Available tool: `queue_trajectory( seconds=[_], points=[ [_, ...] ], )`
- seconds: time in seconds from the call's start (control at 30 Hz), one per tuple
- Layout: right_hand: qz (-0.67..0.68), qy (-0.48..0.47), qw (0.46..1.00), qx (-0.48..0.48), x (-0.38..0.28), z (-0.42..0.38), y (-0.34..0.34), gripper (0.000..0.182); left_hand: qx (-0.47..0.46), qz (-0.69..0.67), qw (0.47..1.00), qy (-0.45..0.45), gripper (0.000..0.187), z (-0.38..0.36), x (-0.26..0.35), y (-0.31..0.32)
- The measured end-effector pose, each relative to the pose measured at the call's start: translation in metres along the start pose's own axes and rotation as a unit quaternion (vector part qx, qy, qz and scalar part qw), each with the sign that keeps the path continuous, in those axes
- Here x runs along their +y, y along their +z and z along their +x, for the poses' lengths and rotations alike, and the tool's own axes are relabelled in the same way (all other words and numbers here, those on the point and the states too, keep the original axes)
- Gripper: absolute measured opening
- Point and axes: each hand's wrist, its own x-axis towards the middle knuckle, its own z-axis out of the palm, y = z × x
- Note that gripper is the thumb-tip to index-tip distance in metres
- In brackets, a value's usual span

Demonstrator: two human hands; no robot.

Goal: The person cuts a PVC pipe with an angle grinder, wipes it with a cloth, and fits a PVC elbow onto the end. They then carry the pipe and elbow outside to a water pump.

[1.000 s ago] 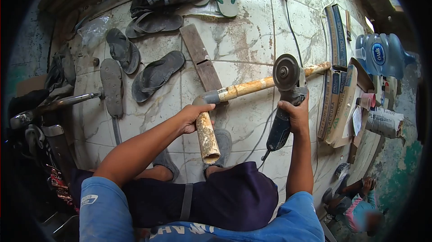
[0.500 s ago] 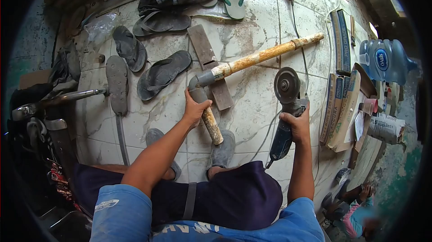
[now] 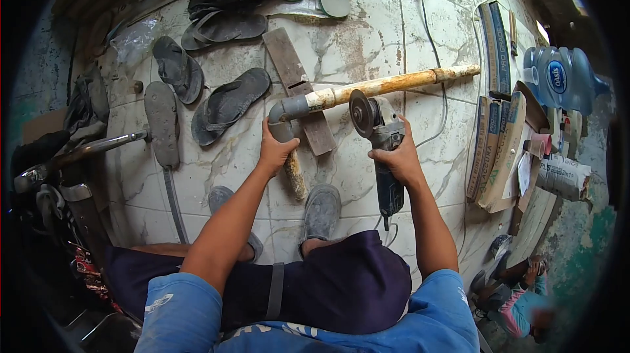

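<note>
Grey elbow (image 3: 292,108) of the pipe (image 3: 394,84): gripped by the left hand (image 3: 275,153), the pipe's long arm crossing over the plank (image 3: 289,57) on the tiled floor (image 3: 352,172). Right hand (image 3: 401,161) holds the grinder (image 3: 388,187), its disc (image 3: 360,114) just beside the pipe; contact cannot be determined.

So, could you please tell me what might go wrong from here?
The disc of the angle grinder might kick toward the bare left hand on the gray elbow fitting. The pipe, with no clamp visible, might twist. The cord, passing beneath the pipe, might get nicked.
</note>
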Motion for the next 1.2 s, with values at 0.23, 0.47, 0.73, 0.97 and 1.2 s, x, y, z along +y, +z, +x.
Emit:
queue_trajectory(
  seconds=[0.23,0.47,0.73,0.97,1.2],
  points=[
    [-0.032,-0.012,0.999,-0.024,0.016,0.015,0.007,0.101,-0.015,-0.022,0.999,-0.024,0.08,-0.007,0.017,0.013],
    [-0.052,-0.009,0.998,-0.014,0.02,0.019,0.007,0.092,-0.012,-0.024,0.999,-0.025,0.08,-0.006,0.016,0.014],
    [-0.07,-0.004,0.997,-0.014,0.019,0.02,0.008,0.093,-0.014,-0.025,0.999,-0.023,0.075,-0.006,0.017,0.014],
    [-0.079,-0.006,0.997,-0.011,0.027,0.021,0.009,0.094,-0.006,-0.006,1.0,-0.019,0.084,-0.006,0.017,0.013],
    [-0.065,-0.002,0.998,-0.018,0.028,0.021,0.008,0.094,-0.008,-0.008,1.0,-0.021,0.074,-0.007,0.017,0.013]
  ],
)
